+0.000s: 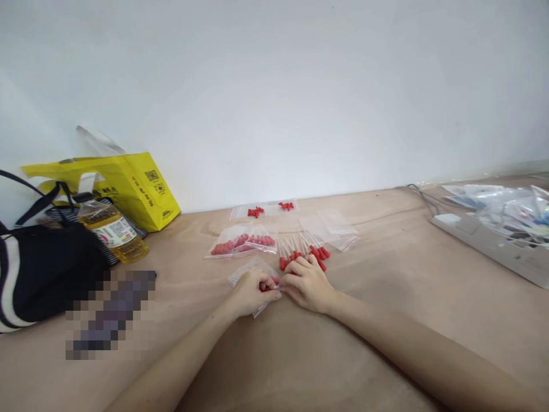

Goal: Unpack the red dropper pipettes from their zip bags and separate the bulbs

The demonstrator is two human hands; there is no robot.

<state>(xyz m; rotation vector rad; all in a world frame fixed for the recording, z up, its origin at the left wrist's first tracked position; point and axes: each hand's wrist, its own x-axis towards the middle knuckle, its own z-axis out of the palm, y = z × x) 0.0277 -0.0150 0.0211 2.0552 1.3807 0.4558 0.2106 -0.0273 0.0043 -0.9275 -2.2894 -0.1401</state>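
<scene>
My left hand (251, 293) is closed on a small see-through zip bag (256, 266) with red-tipped sticks inside, partly hidden by the fingers. My right hand (309, 284) meets it at the bag's edge, thumb and forefinger pinched there. Just beyond the right hand lies a loose fan of thin white sticks with red ends (319, 252). Behind the left hand, filled zip bags (242, 243) hold more red-tipped sticks. Flat see-through bags (332, 226) lie behind the loose sticks.
Farther back, small red pieces (256, 212) sit on plastic bags by the wall. On the left are a yellow bag (141, 189), an oil bottle (114, 229), a black bag (51, 269) and a blurred-out dark object (115, 315). At right stands a white box (489, 246) with plastic packets.
</scene>
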